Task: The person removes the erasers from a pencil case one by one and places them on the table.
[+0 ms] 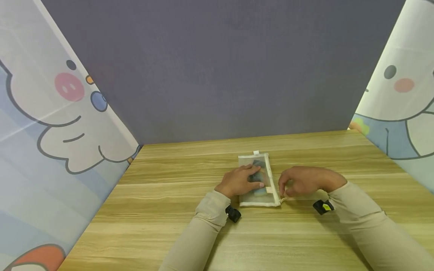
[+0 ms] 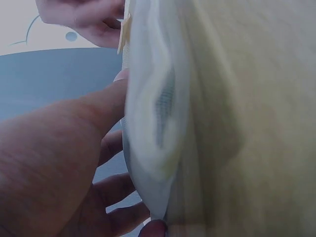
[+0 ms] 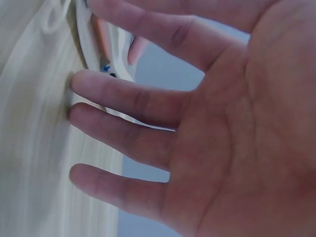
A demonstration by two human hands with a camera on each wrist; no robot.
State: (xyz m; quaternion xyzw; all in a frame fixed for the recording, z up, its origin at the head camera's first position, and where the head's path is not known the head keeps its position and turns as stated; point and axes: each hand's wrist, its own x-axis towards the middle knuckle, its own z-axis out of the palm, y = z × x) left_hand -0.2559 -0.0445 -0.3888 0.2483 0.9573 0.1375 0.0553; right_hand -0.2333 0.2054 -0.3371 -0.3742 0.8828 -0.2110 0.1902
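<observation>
A mesh zipper pouch with white edging lies flat on the wooden table, and a bluish flat item shows through its mesh. My left hand rests on the pouch with fingers spread; in the left wrist view its thumb lies against the mesh. At the near right corner, my right hand pinches a small pale zipper pull between thumb and index finger. The other fingers extend fairly straight in the right wrist view. The pinch itself is mostly hidden there.
The wooden table meets a dark grey panel at the back. Cartoon-printed sheets stand at the left and right. A white tag sticks out from the pouch's far edge.
</observation>
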